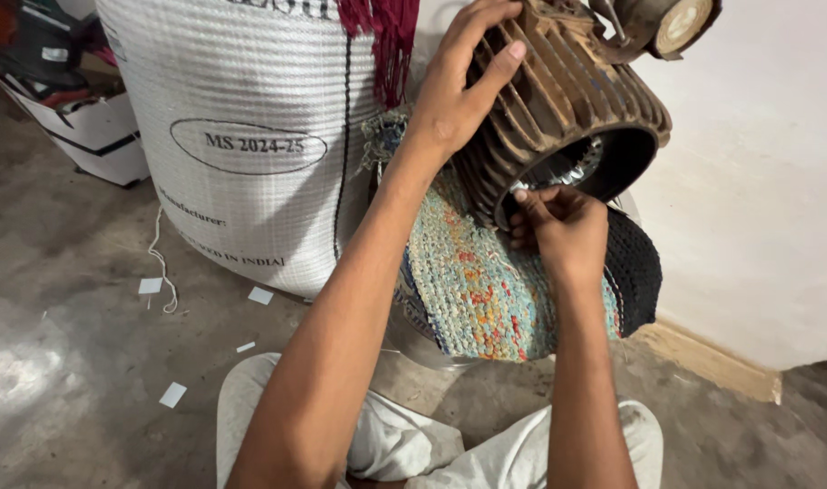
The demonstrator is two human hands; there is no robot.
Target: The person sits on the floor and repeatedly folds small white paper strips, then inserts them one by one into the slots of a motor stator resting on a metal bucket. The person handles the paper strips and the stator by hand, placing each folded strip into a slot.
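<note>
Left hand [459, 95] grips the finned motor housing [567, 109] over a woven mat [486, 290]; right hand [563, 226] pinches its open rim beside a full white sack [241, 136]

Finned, rusty-brown metal cylinder [567, 100] held tilted, open bore facing down toward the camera, shiny inside. Left hand [459, 91] spread flat over the fins on its upper side. Right hand [563, 226] at the lower rim, fingertips pinched at the bore's edge. Beneath it a multicoloured woven mat [481, 290] draped over a round support, black fabric [635, 263] at its right. White woven sack [241, 136] stands just left, on concrete floor [69, 317] scattered with paper scraps.
</note>
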